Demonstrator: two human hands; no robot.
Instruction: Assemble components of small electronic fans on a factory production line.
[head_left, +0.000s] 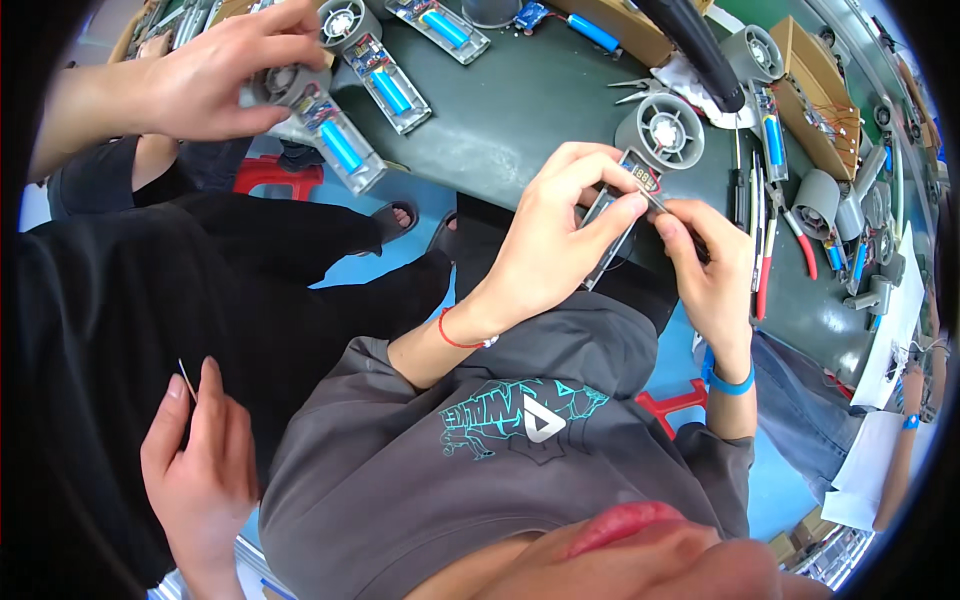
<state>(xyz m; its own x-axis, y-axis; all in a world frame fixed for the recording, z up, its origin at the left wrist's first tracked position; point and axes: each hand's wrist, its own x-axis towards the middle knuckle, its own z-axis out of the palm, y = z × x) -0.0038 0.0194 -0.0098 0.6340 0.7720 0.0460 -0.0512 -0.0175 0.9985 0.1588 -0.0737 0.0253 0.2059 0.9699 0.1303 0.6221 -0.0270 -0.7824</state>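
My left hand is closed around the handle of a grey fan housing at the table's near edge. A small circuit board with a display shows at the handle's top, just below the round fan head. From the right, my right hand pinches a thin, dark piece beside the board, close to my left thumb; its kind is hard to make out. The middle of the handle is hidden behind my left fingers.
At left, a co-worker's hand holds another fan housing; their other hand has a thin pin. Open housings with blue batteries lie on the dark table. Red-handled pliers, a box of wires and a black tube are nearby.
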